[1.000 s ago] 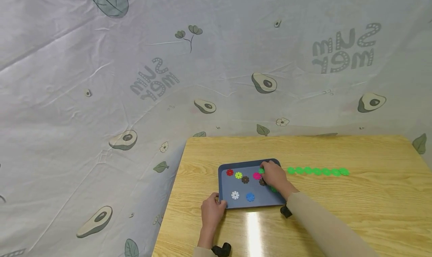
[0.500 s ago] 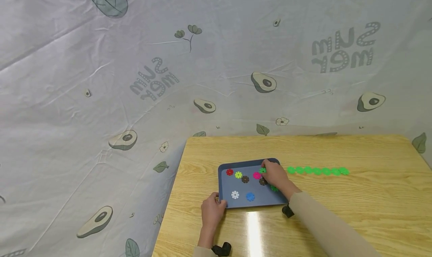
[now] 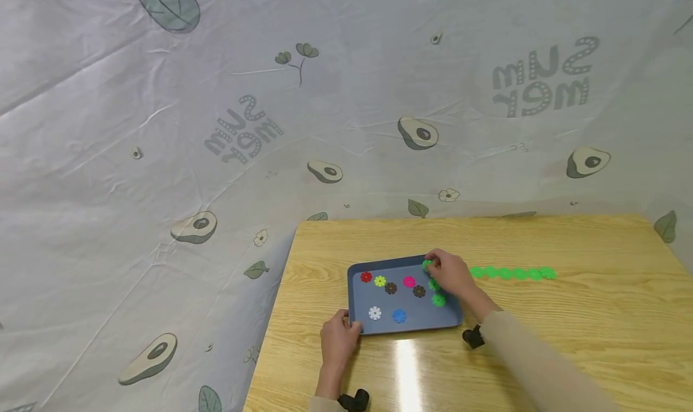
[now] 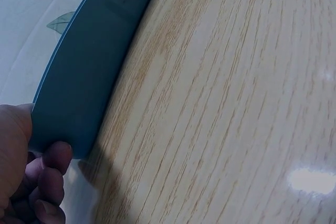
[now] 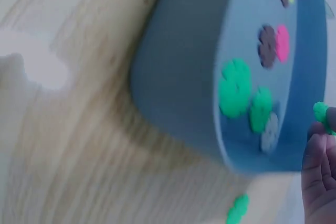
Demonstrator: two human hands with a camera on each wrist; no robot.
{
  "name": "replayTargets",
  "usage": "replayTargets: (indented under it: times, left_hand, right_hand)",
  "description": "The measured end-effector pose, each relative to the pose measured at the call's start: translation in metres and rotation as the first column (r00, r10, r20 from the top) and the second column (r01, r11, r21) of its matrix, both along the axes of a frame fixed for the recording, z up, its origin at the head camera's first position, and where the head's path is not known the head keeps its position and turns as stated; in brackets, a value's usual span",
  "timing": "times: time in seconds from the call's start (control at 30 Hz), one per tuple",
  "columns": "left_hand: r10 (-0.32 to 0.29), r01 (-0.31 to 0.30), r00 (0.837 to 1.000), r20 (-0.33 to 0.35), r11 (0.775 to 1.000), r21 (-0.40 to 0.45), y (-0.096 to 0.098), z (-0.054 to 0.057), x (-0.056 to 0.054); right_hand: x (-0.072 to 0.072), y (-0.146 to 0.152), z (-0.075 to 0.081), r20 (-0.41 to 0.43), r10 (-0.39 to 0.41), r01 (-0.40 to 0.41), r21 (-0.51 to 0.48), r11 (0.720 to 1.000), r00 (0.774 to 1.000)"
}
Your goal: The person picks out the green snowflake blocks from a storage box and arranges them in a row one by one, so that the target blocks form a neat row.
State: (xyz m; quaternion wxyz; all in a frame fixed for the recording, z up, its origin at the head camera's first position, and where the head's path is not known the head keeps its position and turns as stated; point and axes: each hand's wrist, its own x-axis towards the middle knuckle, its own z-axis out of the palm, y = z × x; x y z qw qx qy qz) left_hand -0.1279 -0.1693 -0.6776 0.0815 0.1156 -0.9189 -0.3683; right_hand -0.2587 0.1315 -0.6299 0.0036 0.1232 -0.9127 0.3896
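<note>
The left hand (image 3: pixel 338 340) has its grip closed on the near left corner of the shallow blue-grey plastic tray (image 3: pixel 361 323), fingers curled under the rim and thumb on top, which pins the tray against the wooden desk (image 3: pixel 595 340) so it cannot slide. The right hand (image 3: pixel 452 276), a beige sleeve behind it, pinches a small green flower-shaped plastic disc (image 3: pixel 427 264) between its fingertips, just above the tray's far right corner; the disc is clear of the tray floor.

Loose on the tray floor lie more such discs, spread apart so each can be taken singly: white (image 3: pixel 375 313), blue (image 3: pixel 399 316), two green (image 3: pixel 438 300), two brown (image 3: pixel 418 291), pink (image 3: pixel 408 281), yellow-green (image 3: pixel 380 281) and red (image 3: pixel 366 276).

Beyond the tray's right side, a row of linked green discs (image 3: pixel 511 273) runs along the desk toward its right edge. A grey avocado-print cloth (image 3: pixel 216 129) hangs behind.
</note>
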Motion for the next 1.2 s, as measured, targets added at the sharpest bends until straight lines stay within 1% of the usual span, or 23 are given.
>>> replayTargets:
  times: [0.23,0.37,0.57,0.7,0.83,0.97,1.1,1.2]
  left_hand:
    - [0.002,-0.002,1.000,-0.002,1.000,0.002,0.000,0.001,0.000]
    - [0.006,-0.006,1.000,-0.003,1.000,-0.003,0.000,0.001,0.000]
    - [-0.001,0.001,1.000,0.008,1.000,0.000,0.001,0.000,0.000]
    - [-0.004,0.004,1.000,0.006,1.000,0.015,0.001,0.001,0.001]
    - [-0.001,0.001,1.000,0.008,1.000,0.024,0.000,0.003,0.002]
    - [-0.003,0.003,1.000,0.007,1.000,0.023,0.000,0.004,0.003]
    - [-0.010,0.009,1.000,0.010,1.000,0.024,0.001,0.004,0.003]
    - [-0.015,0.014,1.000,0.013,1.000,0.023,0.002,0.005,0.002]
  right_hand:
    - [0.000,0.035,0.014,0.019,-0.078,0.079,-0.056,0.995,0.997]
    - [0.001,0.060,0.014,0.015,-0.113,0.114,-0.057,0.992,0.993]
    - [0.006,0.105,0.009,0.000,-0.160,0.160,-0.032,0.987,0.987]
    - [0.010,0.132,0.005,-0.006,-0.194,0.194,-0.013,0.981,0.981]
    - [0.013,0.152,0.002,-0.025,-0.224,0.224,0.004,0.975,0.974]
    - [0.019,0.172,0.001,-0.026,-0.248,0.248,0.022,0.968,0.969]
    - [0.026,0.199,-0.005,-0.003,-0.283,0.283,0.048,0.958,0.959]
    - [0.033,0.218,-0.010,0.023,-0.323,0.321,0.070,0.945,0.946]
